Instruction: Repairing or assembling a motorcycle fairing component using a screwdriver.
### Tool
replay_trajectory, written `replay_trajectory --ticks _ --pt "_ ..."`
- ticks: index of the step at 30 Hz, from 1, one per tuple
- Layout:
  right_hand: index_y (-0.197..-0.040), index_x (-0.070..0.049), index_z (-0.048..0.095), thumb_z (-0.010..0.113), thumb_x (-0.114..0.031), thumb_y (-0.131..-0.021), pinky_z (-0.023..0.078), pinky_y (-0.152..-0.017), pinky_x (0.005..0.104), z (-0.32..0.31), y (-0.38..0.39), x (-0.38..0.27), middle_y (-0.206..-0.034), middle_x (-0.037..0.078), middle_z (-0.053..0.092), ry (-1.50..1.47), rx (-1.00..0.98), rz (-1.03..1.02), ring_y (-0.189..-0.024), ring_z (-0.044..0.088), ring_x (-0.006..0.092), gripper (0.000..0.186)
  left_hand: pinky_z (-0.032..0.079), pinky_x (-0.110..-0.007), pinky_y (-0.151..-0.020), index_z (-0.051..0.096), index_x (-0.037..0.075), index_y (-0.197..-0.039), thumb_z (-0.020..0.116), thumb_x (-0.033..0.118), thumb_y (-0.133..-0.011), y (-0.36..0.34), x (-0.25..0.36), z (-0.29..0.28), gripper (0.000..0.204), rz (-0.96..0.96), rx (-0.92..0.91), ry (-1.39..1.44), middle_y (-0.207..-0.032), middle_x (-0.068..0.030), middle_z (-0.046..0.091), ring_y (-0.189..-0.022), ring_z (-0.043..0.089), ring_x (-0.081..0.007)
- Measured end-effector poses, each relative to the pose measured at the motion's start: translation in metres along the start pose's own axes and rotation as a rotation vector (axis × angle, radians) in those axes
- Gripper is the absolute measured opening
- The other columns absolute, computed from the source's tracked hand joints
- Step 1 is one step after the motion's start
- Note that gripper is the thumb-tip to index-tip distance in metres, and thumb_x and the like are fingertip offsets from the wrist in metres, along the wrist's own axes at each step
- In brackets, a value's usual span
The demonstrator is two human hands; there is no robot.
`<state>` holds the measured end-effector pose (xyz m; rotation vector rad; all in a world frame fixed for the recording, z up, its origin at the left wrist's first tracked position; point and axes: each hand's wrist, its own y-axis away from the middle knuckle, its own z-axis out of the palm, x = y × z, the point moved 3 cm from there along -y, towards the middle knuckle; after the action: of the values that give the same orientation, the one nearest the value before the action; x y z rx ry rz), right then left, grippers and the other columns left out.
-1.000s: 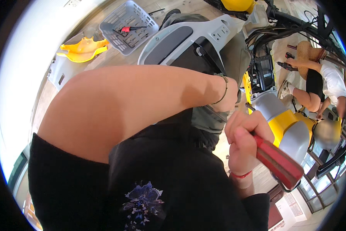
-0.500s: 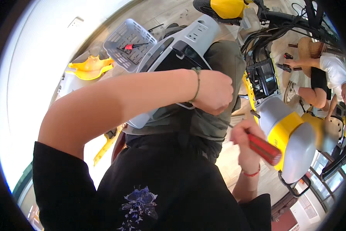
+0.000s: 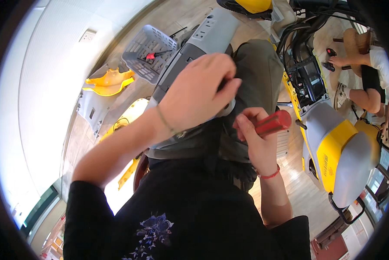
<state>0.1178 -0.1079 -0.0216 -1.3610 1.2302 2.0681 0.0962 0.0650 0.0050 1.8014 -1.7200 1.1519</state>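
A grey plastic panel (image 3: 216, 31) with slots and a dark inner section rests across my lap. My left hand (image 3: 203, 89) hangs over it, back of the hand up, fingers curled and thumb toward the right. Whatever may be inside those fingers is hidden. To its right, my right hand (image 3: 259, 136) grips a screwdriver (image 3: 276, 123) by its red handle, the handle end pointing right. The screwdriver's shaft is not visible. The two hands are apart, close above my thighs.
A grey basket (image 3: 147, 45) holding a red-and-black tool stands left of the panel. Yellow plastic parts (image 3: 110, 82) lie by the wall. On the right is a yellow-and-grey scooter (image 3: 329, 151) with its frame exposed. Beyond it a person (image 3: 363, 82) holds a power drill (image 3: 329, 60).
My left hand has swung left and turned, its thumb now showing. My right hand has risen and moved left with the screwdriver. The whole view has shifted slightly.
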Motion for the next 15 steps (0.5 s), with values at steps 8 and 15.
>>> replay_trajectory --ticks 8,15 --pt "-0.079 -0.002 0.055 0.071 -0.019 -0.081 0.032 -0.048 0.0177 0.027 -0.014 -0.004 -0.064 -0.005 0.05 0.177 -0.144 -0.014 -0.056 0.038 0.0005 0.023 0.044 -0.031 -0.061 0.053 0.002 -0.085 0.059 0.006 -0.082 0.059 -0.01 -0.038 0.008 -0.544 -0.003 0.069 -0.076 -0.0108 0.051 -0.066 0.054 -0.0227" --pt "-0.073 -0.001 0.057 0.077 -0.018 -0.074 0.04 -0.052 0.0209 0.044 -0.023 -0.018 -0.06 0.003 0.056 0.427 -0.196 -0.061 -0.055 0.047 0.0054 0.026 0.038 -0.035 -0.062 0.054 0.008 -0.076 0.067 0.011 -0.069 0.059 -0.014 -0.034 0.015 -0.2 -0.012 -0.257 -0.073 -0.0057 0.047 -0.068 0.048 -0.0243"
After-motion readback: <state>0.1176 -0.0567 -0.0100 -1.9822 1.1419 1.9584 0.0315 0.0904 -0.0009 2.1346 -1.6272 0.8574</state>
